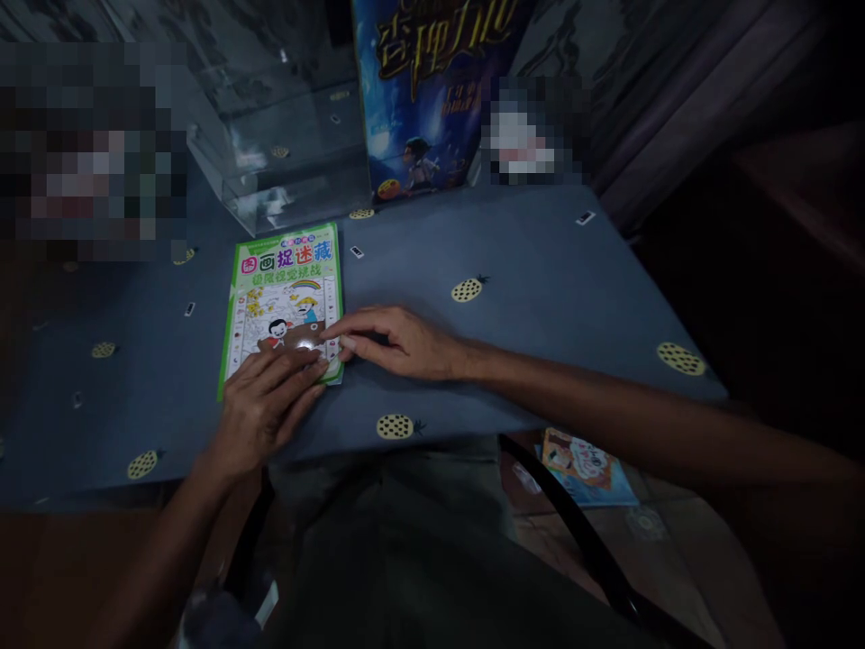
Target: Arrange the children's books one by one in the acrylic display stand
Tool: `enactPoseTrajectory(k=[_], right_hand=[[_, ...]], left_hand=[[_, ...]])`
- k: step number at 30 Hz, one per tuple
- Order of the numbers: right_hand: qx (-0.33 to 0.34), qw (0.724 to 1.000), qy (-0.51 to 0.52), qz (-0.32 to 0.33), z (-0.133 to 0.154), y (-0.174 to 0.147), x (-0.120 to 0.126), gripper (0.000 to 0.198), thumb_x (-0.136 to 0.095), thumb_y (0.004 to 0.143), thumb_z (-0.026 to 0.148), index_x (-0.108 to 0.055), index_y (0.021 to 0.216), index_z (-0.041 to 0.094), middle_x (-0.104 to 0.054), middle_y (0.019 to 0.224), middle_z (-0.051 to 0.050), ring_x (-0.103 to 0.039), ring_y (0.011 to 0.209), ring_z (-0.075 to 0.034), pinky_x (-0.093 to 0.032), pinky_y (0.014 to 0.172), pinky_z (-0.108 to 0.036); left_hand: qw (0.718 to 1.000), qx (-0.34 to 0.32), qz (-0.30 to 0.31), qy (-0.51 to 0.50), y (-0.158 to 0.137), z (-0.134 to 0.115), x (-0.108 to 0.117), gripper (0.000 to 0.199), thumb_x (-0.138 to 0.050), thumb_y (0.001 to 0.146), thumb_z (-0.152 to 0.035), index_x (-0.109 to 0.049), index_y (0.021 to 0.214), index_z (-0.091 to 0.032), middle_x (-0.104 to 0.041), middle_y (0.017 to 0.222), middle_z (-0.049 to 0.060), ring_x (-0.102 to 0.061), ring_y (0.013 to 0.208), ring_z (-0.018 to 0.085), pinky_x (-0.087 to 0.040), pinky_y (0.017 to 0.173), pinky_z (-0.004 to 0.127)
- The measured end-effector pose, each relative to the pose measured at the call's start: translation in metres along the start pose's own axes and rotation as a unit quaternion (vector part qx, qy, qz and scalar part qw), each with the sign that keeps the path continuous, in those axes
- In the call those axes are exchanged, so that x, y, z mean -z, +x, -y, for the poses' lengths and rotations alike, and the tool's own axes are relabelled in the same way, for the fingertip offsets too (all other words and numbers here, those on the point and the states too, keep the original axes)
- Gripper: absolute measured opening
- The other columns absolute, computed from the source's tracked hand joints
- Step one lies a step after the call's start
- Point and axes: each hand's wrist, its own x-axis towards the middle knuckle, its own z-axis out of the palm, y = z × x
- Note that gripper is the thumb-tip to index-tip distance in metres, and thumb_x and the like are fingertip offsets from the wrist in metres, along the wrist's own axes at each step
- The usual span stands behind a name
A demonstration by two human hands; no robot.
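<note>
A thin picture-puzzle book (280, 311) with a green-edged cover and colourful Chinese lettering lies closed on the table. My left hand (267, 397) rests on its lower part, fingers stretched out across the cover and hiding the bottom edge. At the book's right edge is my right hand (392, 341), index fingertip on the cover and thumb close to the edge, in what looks like a light pinch. Whether it has a page or the whole edge is too dim to make out.
The table has a blue-grey cloth (541, 342) with pineapple prints. Behind the book stand a clear acrylic box (270, 203) and an upright dark-blue book (425, 117). Below the table's front edge lies another book (587, 469). Two areas are pixelated.
</note>
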Motion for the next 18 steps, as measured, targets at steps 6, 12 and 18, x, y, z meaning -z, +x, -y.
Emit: enactPoseTrajectory(k=[6, 12, 18], right_hand=[[0.019, 1.000, 0.009, -0.002, 0.0013, 0.0013, 0.0005, 0.028, -0.049, 0.099, 0.017, -0.072, 0.114, 0.015, -0.075, 0.100, -0.005, -0.069, 0.090, -0.014, -0.053, 0.087, -0.029], [0.023, 0.999, 0.015, 0.020, 0.0041, 0.0015, 0.0005, 0.028, -0.049, 0.102, 0.022, -0.072, 0.115, 0.017, -0.075, 0.104, -0.006, -0.069, 0.094, -0.015, -0.053, 0.088, -0.031], [0.057, 0.996, -0.040, 0.061, 0.0045, -0.0007, -0.0023, 0.026, -0.050, 0.103, 0.023, -0.071, 0.116, 0.016, -0.075, 0.107, -0.008, -0.067, 0.099, -0.016, -0.052, 0.092, -0.033]], left_hand=[[1.000, -0.008, -0.012, 0.006, 0.0003, 0.0003, -0.0003, 0.024, -0.059, 0.098, -0.022, -0.073, 0.117, -0.024, -0.077, 0.113, 0.007, -0.070, 0.101, 0.023, -0.054, 0.092, 0.041], [1.000, -0.014, -0.014, -0.001, -0.0010, 0.0006, -0.0010, 0.027, -0.059, 0.097, -0.021, -0.071, 0.121, -0.025, -0.077, 0.116, 0.006, -0.070, 0.102, 0.023, -0.054, 0.092, 0.041], [0.999, -0.030, -0.016, 0.022, -0.0013, 0.0004, -0.0027, 0.020, -0.063, 0.096, -0.023, -0.072, 0.113, -0.023, -0.077, 0.112, 0.006, -0.068, 0.101, 0.023, -0.054, 0.088, 0.039]])
